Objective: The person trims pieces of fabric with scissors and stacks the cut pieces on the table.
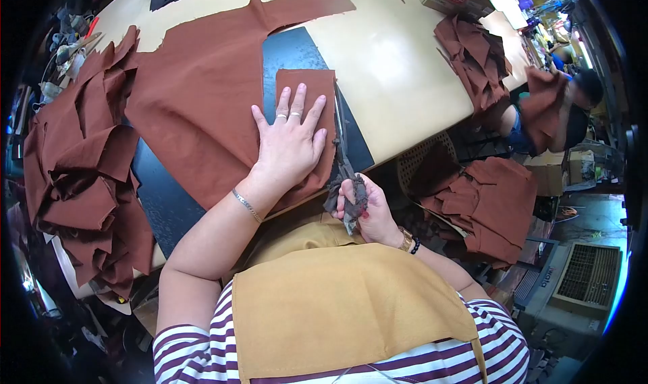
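My left hand (290, 138) lies flat with fingers spread on a small folded piece of reddish-brown fabric (305, 79). My right hand (378, 215) grips scissors (339, 124) at the table's front edge. Dark grey cloth is wrapped around their handles. The long blades point away from me along the right edge of the small piece; whether they are parted is hard to tell. Left of my left hand a larger reddish-brown fabric panel (202, 80) spreads over a dark blue board (295, 50), with a narrow strip reaching to the upper right.
The cream table (398, 67) holds a heap of brown fabric (88, 161) at left and another pile (472, 60) at far right. More brown fabric (482, 208) is stacked on a chair (422, 158) to my right. Another person (520, 124) with brown fabric is beyond.
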Demonstrator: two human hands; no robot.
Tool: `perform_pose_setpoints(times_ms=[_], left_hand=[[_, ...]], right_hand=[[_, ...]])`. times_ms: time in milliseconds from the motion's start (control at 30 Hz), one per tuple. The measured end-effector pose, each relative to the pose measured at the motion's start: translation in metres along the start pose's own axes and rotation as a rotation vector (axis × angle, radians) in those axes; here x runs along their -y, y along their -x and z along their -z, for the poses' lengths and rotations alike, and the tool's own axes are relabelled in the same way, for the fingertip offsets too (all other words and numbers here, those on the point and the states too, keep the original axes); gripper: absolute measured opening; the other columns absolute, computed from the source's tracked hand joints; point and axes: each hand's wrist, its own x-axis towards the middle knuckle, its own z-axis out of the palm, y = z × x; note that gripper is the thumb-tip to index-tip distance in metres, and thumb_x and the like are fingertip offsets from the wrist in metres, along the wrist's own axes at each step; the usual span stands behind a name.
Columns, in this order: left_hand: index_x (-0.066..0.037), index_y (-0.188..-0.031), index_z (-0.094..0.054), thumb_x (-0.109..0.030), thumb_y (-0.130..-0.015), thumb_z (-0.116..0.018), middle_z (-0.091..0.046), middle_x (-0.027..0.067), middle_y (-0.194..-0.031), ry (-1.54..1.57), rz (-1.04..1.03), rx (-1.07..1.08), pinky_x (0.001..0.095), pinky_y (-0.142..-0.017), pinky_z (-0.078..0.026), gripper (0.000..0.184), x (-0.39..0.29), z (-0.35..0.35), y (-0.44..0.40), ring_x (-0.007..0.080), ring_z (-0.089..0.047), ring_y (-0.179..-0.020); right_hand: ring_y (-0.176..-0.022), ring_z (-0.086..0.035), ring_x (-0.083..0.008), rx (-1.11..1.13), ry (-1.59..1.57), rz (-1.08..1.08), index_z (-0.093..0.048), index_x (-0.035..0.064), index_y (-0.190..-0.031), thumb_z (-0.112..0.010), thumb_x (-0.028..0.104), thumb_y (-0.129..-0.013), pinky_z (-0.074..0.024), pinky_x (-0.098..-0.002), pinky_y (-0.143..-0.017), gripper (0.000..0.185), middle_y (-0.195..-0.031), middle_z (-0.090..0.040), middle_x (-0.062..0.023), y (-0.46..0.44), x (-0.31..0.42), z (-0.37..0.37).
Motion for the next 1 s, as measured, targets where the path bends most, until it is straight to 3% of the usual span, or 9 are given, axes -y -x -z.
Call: perform_pose_setpoints(times_ms=[1000], left_hand=[[-0.020,-0.143,-0.037,-0.035,-0.092,-0.046,-0.027,0.0146,-0.152,-0.007,-0.036,0.031,0.0739,-0.100,-0.018,0.054,-0.007,0.008,0.010,0.0352,-0.028,-0.138]], right_hand=[[-0.064,-0.058,-0.0064,-0.006,-0.071,0.015,-0.055,0.0058,-0.096,-0.062,0.025,-0.093,-0.0502,-0.0217,-0.059,0.021,-0.076,-0.058,-0.0001,-0.006,0.008,0.002]])
